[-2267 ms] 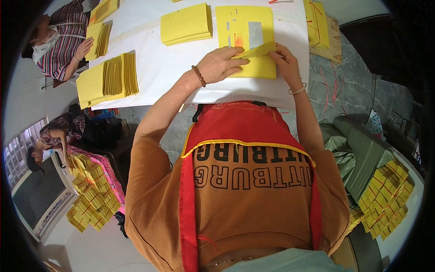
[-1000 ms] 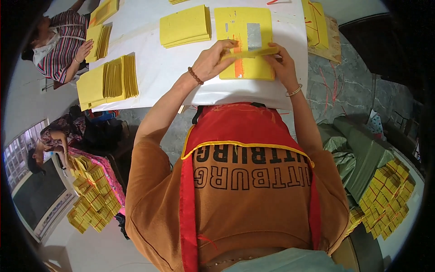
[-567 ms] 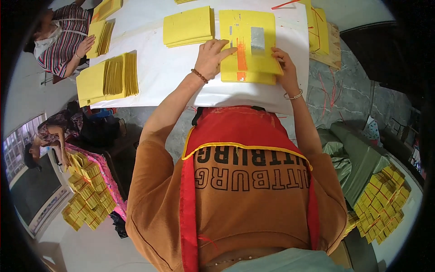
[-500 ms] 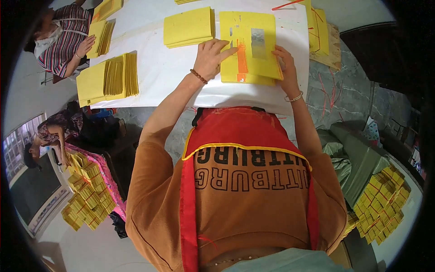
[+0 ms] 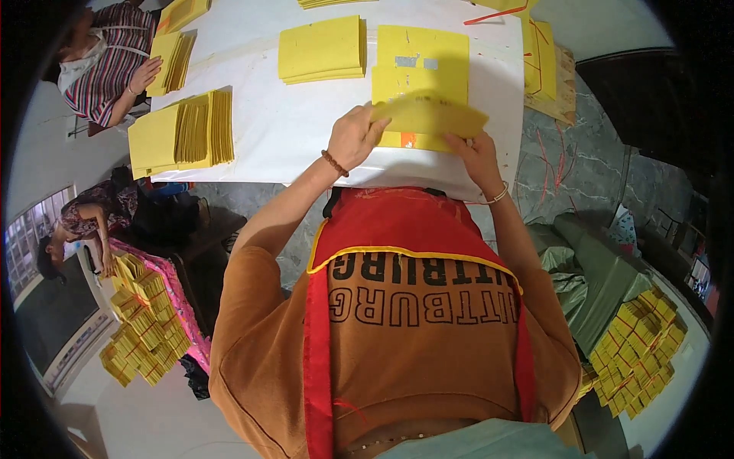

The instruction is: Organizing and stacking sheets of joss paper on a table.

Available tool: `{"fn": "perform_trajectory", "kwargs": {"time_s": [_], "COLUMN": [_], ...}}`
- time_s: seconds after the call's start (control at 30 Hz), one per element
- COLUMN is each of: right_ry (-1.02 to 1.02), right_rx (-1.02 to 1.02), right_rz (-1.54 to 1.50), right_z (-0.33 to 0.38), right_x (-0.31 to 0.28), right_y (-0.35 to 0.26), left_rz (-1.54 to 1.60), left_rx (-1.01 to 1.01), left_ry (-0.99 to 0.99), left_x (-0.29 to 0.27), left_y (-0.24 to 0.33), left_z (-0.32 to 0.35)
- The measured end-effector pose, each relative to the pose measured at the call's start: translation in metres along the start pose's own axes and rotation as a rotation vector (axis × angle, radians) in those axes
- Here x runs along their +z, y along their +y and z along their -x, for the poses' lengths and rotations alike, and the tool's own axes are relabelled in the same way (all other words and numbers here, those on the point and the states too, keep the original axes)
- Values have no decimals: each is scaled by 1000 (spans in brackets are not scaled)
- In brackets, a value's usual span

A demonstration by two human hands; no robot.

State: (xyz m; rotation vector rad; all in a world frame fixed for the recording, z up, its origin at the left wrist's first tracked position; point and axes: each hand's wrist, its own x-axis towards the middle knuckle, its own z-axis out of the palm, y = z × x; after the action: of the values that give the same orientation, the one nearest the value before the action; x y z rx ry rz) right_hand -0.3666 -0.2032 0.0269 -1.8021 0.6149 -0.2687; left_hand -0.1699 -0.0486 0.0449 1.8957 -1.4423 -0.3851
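Yellow sheet (image 5: 432, 118) is up off the yellow pile (image 5: 423, 47), held between both hands, bowed along its length. Sits over the near part of the pile; its right end pokes out past the pile's right edge. Pile lies on the white-covered table (image 5: 264, 126), close to the near edge, in front of the person's body. Grey patches on the pile's far part, orange mark showing below the sheet.

Left fingers closed on the sheet's left end, thumb toward the near side. Right fingers pinch it at the lower right, thumb at its near edge, other fingers tucked around the end. Sheet spans the gap between the two grips.

Left hand (image 5: 355, 139): comes in from the left at a slant, back of hand up, beaded bracelet (image 5: 334, 162) at the wrist, elbow bent outward. Right hand (image 5: 478, 159): leans inward from the right, wrist bent, bangle (image 5: 498, 193) just below, forearm steep. Both forearms reach over the table's near edge, either side of the red apron (image 5: 405, 226).

Around: another yellow stack (image 5: 321, 47) just left of the pile, apart from it; fanned yellow stack (image 5: 200, 130) at the table's left corner. Person in a striped top (image 5: 115, 65) over at far left, hand on a small yellow stack (image 5: 172, 61).
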Motion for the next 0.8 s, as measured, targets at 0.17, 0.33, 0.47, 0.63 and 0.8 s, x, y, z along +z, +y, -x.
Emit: {"fn": "perform_trajectory", "kwargs": {"time_s": [0.17, 0.33, 0.47, 0.63, 0.8], "right_ry": [322, 316, 346, 404, 372], "right_rx": [32, 152, 214, 117, 234], "right_rz": [-265, -45, 23, -12, 29], "right_z": [-12, -18, -22, -26, -25], "right_x": [13, 6, 9, 14, 14], "right_y": [-15, -10, -18, 5, -6], "left_rz": [401, 429, 502, -19, -400], "left_rx": [-464, -542, -619, -473, 354], "left_ry": [13, -10, 39, 43, -114], "left_x": [20, 19, 17, -2, 17], "left_y": [-20, -19, -18, 9, 22], "left_z": [-9, -19, -26, -38, -46]}}
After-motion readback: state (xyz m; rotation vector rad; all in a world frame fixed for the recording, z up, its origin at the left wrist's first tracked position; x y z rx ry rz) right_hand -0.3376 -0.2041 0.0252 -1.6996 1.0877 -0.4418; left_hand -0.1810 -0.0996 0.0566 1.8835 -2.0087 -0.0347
